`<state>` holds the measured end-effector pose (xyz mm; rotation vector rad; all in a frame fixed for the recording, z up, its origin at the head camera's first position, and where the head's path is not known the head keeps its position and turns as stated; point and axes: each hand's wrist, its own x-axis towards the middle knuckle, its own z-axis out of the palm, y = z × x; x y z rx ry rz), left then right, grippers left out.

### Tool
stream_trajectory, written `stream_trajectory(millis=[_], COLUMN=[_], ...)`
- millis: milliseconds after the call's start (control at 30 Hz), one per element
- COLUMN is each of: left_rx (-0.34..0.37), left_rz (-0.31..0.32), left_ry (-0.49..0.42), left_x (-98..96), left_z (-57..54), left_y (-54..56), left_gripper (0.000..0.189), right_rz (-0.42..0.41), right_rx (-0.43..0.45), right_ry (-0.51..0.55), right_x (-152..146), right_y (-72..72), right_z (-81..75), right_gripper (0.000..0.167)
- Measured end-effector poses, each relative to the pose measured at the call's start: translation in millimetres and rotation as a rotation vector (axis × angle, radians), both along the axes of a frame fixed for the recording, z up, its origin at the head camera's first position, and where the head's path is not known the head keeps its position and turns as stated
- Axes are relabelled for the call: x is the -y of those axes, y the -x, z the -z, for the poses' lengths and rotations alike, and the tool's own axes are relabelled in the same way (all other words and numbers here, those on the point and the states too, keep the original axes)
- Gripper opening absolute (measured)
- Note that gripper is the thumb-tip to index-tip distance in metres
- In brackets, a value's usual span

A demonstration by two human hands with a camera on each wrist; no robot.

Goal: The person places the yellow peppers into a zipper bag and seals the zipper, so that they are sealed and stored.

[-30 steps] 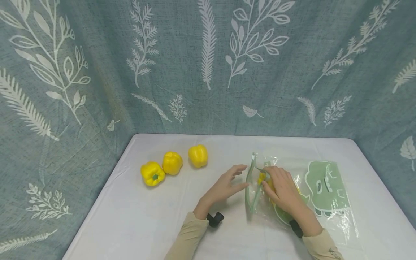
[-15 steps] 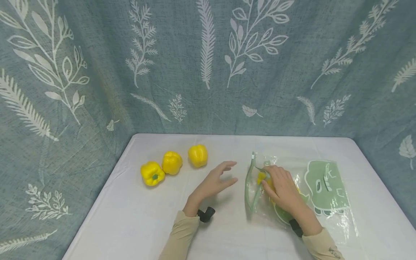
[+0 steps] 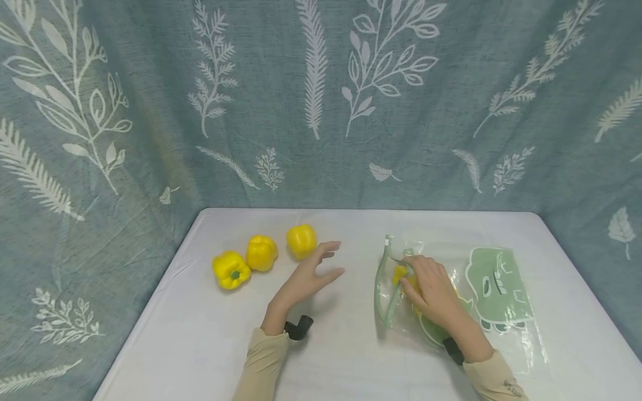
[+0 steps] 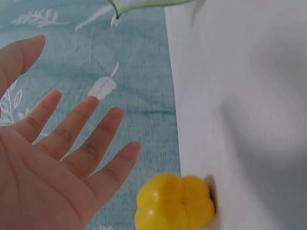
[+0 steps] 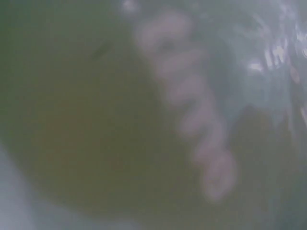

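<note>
A clear zip bag (image 3: 453,262) with green printing lies on the right of the table, its green-edged mouth gaping to the left. My right hand (image 3: 431,289) lies over the mouth end, fingers and thumb gripping its upper edge. Something yellow (image 3: 399,273) shows inside the bag, partly covered by that hand. Left of the bag, my left hand (image 3: 303,281) is in the air with fingers spread and nothing in it. Closest to it is a yellow bell pepper (image 3: 301,241), also seen in the left wrist view below the fingertips. The right wrist view is a blur of green print.
Two more yellow bell peppers, one at the far left (image 3: 231,270) with its green stem showing and one beside it (image 3: 262,253), sit on the white-covered table (image 3: 341,356). A patterned blue-green curtain (image 3: 276,100) hangs behind the table and along its sides.
My left hand has moved away from the bag's mouth, leftward toward the bell peppers. The right hand stays on the bag. The head view has shifted slightly.
</note>
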<state>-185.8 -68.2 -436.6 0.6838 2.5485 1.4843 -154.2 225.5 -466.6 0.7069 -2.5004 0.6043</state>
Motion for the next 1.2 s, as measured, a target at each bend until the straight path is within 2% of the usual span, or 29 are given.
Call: stream_trajectory(millis=[167,433,633,733,867,967,1200], left_rx=[-0.031,-0.007,-0.045,-0.062,-0.074,-0.081,-0.158], left_rz=[-0.013,-0.061,-0.085,-0.099,-0.131,-0.172,-0.239], left_ry=[-0.009,0.005,-0.010,0.010,0.017,0.005,0.049], left_x=[12.1,35.3,55.1,61.7,76.5,91.5,114.2], left_z=[-0.4,-4.9,-9.9,-23.8,-26.5,-15.6,-15.0], left_y=[-0.1,-5.2,-6.7,-14.2,-16.7,-12.9,-16.2], left_gripper=[0.056,0.055,0.053,0.053,0.054,0.055,0.051], right_rz=[-0.003,-0.003,-0.002,-0.001,0.000,0.000,0.014], right_rx=[-0.003,-0.004,0.001,0.000,0.003,0.008,0.020], right_ry=[-0.003,0.005,0.007,0.008,0.013,0.014,0.004], right_x=[1,1,1,1,1,1,1], right_y=[0.1,-1.0,-1.3,-1.3,-0.9,-0.4,-1.3], right_z=[-0.4,-0.2,-1.0,-1.4,-1.7,-2.0,-2.4], right_gripper=[0.039,0.039,0.039,0.039,0.039,0.039,0.038])
